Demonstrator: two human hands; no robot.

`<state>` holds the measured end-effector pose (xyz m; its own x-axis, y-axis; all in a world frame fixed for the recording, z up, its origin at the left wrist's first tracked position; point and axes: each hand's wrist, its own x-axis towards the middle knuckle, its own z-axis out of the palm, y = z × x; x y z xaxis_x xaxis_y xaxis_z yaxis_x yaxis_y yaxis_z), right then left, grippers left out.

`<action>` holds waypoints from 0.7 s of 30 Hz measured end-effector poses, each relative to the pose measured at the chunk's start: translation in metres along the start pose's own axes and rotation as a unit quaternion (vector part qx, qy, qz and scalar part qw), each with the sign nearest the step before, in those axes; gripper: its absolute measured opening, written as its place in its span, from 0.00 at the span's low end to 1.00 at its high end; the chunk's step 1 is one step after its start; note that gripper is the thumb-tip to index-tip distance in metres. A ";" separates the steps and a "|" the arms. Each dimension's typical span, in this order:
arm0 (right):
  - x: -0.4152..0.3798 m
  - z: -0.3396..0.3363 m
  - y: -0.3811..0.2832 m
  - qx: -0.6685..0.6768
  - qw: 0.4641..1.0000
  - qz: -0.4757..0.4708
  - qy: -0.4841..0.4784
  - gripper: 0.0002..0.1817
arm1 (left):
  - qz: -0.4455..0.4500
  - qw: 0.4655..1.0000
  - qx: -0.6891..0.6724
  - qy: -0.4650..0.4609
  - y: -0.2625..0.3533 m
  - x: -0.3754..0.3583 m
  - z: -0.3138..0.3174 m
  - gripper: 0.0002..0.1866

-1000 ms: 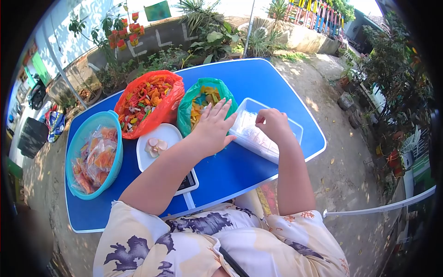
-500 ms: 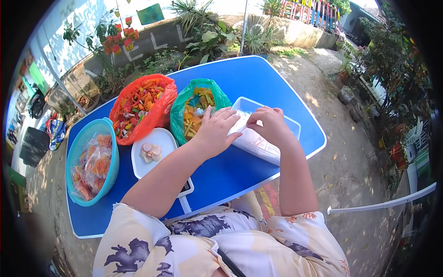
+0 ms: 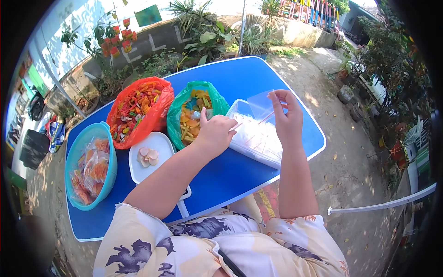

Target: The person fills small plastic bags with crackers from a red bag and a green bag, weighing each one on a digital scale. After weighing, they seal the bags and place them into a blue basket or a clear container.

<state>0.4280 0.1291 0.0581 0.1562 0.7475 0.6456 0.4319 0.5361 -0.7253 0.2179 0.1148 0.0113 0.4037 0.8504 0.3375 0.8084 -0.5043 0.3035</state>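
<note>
The right hand (image 3: 287, 117) pinches a small clear bag (image 3: 260, 105) in its fingers, lifted just above the clear container (image 3: 258, 138). The left hand (image 3: 216, 131), fingers curled closed, rests at that container's left edge, beside the green bag (image 3: 177, 113).

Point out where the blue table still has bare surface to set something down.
Free: the far end of the blue table beyond the green bag, and the near strip before the clear container. Crowded: left side, from teal basket and red bag to white tray.
</note>
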 end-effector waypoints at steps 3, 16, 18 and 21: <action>-0.001 0.010 -0.004 0.191 0.978 0.074 -0.031 0.07 | 0.042 0.984 -0.016 0.173 0.004 -0.002 -0.004 0.24; -0.052 0.147 -0.060 0.411 0.850 0.236 -0.231 0.07 | -0.177 0.842 -0.484 0.159 -0.081 -0.112 -0.087 0.11; -0.058 0.172 -0.066 0.404 0.848 0.232 -0.254 0.08 | -0.196 0.810 -0.523 0.178 -0.089 -0.136 -0.093 0.10; -0.070 0.208 -0.084 0.290 0.931 0.089 -0.201 0.12 | -0.221 0.805 -0.505 0.219 -0.103 -0.159 -0.095 0.11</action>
<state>0.1962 0.1131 0.0243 -0.2154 0.8688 0.4458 -0.1406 0.4241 -0.8946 0.0296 0.0174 0.0113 -0.1971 0.9570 0.2129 -0.0177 -0.2206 0.9752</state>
